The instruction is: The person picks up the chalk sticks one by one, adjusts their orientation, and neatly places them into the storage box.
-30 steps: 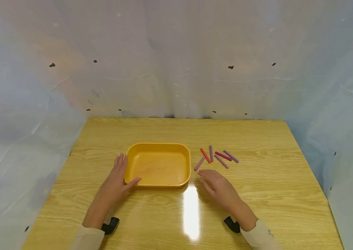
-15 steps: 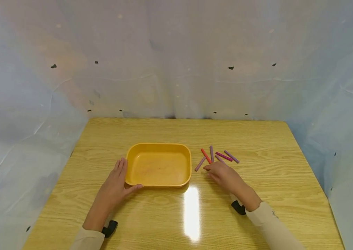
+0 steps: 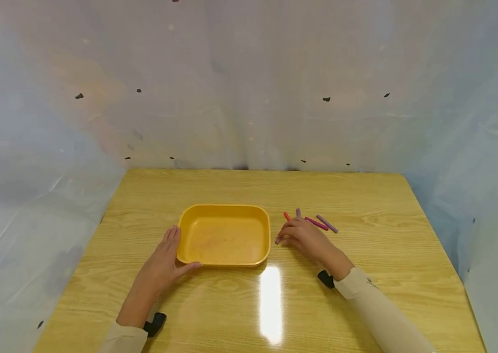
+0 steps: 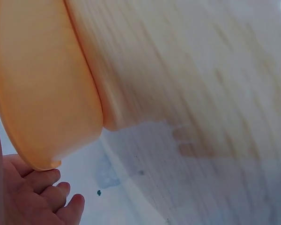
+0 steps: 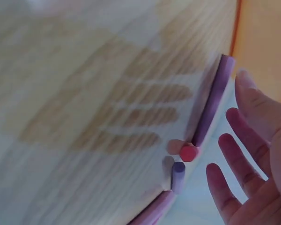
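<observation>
My left hand (image 3: 159, 264) rests at the near left corner of a yellow rectangular tray (image 3: 227, 205). Its fingers lie along the tray's left wall, and the thumb lies along the near side; in the left wrist view the fingertips (image 4: 75, 206) are right at the rim. My right hand (image 3: 308, 239) hovers over a small group of crayon-like sticks, fingers spread and loosely bent. Beneath it a mauve stick (image 5: 213, 103) lies close to the thumb. A red stick (image 3: 286, 216) and a purple stick (image 3: 298, 213) are partly covered by the hand.
Right of the hand lie a magenta stick (image 3: 316, 223) and another purple stick (image 3: 328, 223). The wooden table (image 3: 363, 196) meets pale plastic sheeting (image 3: 249, 98) at its back. A bright reflection shines on the tabletop in front of the tray.
My right hand has moved forward over the sticks, first slightly right, then left above the mauve one. My left hand has stayed at the tray, its thumb settling along the near side.
</observation>
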The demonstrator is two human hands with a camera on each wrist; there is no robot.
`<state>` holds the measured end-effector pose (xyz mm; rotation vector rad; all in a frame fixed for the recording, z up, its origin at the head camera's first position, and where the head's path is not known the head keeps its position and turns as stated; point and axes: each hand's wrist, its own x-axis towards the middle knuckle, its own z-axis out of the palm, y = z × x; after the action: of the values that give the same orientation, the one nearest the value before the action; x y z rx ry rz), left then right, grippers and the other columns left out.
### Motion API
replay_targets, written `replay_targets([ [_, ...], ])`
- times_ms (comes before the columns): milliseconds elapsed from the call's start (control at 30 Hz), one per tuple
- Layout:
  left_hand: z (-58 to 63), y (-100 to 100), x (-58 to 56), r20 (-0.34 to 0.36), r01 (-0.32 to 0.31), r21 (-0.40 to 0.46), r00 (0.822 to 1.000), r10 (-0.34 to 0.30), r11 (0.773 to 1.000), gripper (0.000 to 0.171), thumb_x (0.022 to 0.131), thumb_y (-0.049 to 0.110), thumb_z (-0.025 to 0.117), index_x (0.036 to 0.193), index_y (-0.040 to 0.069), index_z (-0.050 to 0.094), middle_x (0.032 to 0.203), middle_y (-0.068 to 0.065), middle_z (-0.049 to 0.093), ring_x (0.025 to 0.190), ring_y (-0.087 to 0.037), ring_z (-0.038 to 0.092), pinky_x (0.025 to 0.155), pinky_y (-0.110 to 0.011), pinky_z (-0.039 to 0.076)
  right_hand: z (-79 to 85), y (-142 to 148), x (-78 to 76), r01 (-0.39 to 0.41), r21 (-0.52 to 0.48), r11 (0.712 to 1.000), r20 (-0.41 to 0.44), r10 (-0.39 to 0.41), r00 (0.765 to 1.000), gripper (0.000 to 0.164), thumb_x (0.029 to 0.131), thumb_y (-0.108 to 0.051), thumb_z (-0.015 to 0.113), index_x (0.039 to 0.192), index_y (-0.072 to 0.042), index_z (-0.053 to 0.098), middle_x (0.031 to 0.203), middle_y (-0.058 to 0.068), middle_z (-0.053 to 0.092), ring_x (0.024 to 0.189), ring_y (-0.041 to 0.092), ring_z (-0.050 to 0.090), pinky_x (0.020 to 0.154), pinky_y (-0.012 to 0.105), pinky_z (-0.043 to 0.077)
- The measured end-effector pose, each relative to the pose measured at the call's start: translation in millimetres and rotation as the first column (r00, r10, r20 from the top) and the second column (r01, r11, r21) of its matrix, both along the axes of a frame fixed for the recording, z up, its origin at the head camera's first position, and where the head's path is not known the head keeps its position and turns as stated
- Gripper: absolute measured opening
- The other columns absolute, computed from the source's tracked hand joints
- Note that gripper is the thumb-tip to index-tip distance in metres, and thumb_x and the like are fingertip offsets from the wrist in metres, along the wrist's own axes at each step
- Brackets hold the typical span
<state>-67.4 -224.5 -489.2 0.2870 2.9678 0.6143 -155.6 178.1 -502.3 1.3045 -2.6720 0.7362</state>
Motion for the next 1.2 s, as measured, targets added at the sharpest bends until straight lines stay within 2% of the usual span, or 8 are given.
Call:
replay_targets([
  [267, -1.9, 2, -3.1, -0.012, 0.003, 0.028, 1.0, -0.003, 1.0, 0.114, 0.073, 0.075, 0.052, 0.149, 0.004, 0.004, 0.154, -0.014, 0.004, 0.141, -0.03, 0.005, 0.106, -0.055, 0.021, -5.2, 0, -11.3, -0.047, -0.045, 0.998, -0.065, 0.044, 0.997, 0.014, 0.074, -0.008, 0.075, 0.088, -0.009, 0.073, 0.088, 0.001, 0.067, 0.087, 0.019, 0.055, 0.088, 0.041, 0.043],
  [500, -0.6, 4, -2.8, -0.024, 0.003, 0.045, 1.0, -0.002, 0.999, 0.113, 0.073, 0.074, 0.053, 0.149, 0.005, 0.006, 0.155, -0.012, 0.004, 0.141, -0.028, 0.004, 0.106, -0.054, 0.022, -4.5, 2, -14.5, -0.037, 0.009, 0.999, -0.011, 0.037, 0.999, 0.009, 0.074, -0.019, 0.075, 0.081, -0.015, 0.072, 0.083, -0.004, 0.066, 0.083, 0.015, 0.053, 0.086, 0.04, 0.043],
  [600, -1.5, 4, -2.7, -0.017, 0.002, 0.047, 1.0, -0.001, 0.999, 0.113, 0.073, 0.074, 0.053, 0.15, 0.006, 0.004, 0.155, -0.011, 0.003, 0.141, -0.027, 0.003, 0.106, -0.054, 0.021, -5.5, 1, -14.3, -0.043, 0.025, 0.999, 0.009, 0.043, 0.999, 0.009, 0.075, -0.019, 0.075, 0.082, -0.014, 0.072, 0.082, -0.004, 0.066, 0.082, 0.015, 0.054, 0.096, 0.052, 0.038],
  [733, -3.5, 3, -2.4, -0.018, -0.002, 0.046, 1.0, 0.003, 0.999, 0.113, 0.073, 0.074, 0.053, 0.15, 0.007, 0.004, 0.155, -0.011, 0.003, 0.141, -0.027, 0.004, 0.106, -0.054, 0.021, -6.6, -1, -11.4, -0.04, 0.051, 0.998, 0.029, 0.039, 0.999, 0.012, 0.076, -0.02, 0.075, 0.085, -0.012, 0.071, 0.082, -0.003, 0.065, 0.081, 0.014, 0.055, 0.099, 0.062, 0.029],
  [867, -2.9, 3, -1.8, -0.022, -0.002, 0.045, 1.0, 0.003, 0.999, 0.113, 0.073, 0.074, 0.053, 0.15, 0.005, 0.005, 0.155, -0.01, 0.003, 0.141, -0.029, 0.005, 0.107, -0.054, 0.02, -3.1, -2, -6.3, -0.011, 0.096, 0.995, 0.075, 0.004, 0.997, 0.016, 0.077, -0.022, 0.075, 0.089, -0.012, 0.071, 0.083, -0.004, 0.065, 0.076, 0.009, 0.057, 0.094, 0.049, 0.042],
  [933, -2.0, 4, -1.9, -0.022, -0.003, 0.047, 1.0, 0.004, 0.999, 0.114, 0.073, 0.074, 0.053, 0.15, 0.005, 0.005, 0.155, -0.009, 0.001, 0.141, -0.028, 0.005, 0.107, -0.054, 0.02, -0.2, -3, -4.0, 0.003, 0.119, 0.993, 0.1, -0.015, 0.995, 0.016, 0.078, -0.022, 0.075, 0.089, -0.013, 0.07, 0.083, -0.005, 0.064, 0.074, 0.007, 0.057, 0.081, 0.038, 0.049],
  [1033, -0.7, 4, -1.8, -0.018, -0.007, 0.049, 1.0, 0.007, 0.999, 0.114, 0.073, 0.074, 0.053, 0.149, 0.005, 0.005, 0.154, -0.008, -0.001, 0.141, -0.028, 0.004, 0.107, -0.054, 0.02, 3.0, -3, -1.5, 0.013, 0.148, 0.989, 0.139, -0.034, 0.99, 0.014, 0.078, -0.021, 0.075, 0.09, -0.014, 0.07, 0.083, -0.007, 0.064, 0.072, 0.007, 0.058, 0.064, 0.028, 0.048],
  [1200, -0.1, 4, -1.9, -0.017, -0.004, 0.049, 1.0, 0.005, 0.999, 0.114, 0.073, 0.074, 0.053, 0.149, 0.004, 0.005, 0.155, -0.011, 0.001, 0.141, -0.029, 0.004, 0.107, -0.054, 0.02, 4.0, -1, 1.1, 0.012, 0.162, 0.987, 0.184, -0.042, 0.982, 0.01, 0.082, -0.021, 0.071, 0.091, -0.015, 0.07, 0.085, -0.008, 0.065, 0.073, 0.006, 0.059, 0.066, 0.027, 0.048],
])
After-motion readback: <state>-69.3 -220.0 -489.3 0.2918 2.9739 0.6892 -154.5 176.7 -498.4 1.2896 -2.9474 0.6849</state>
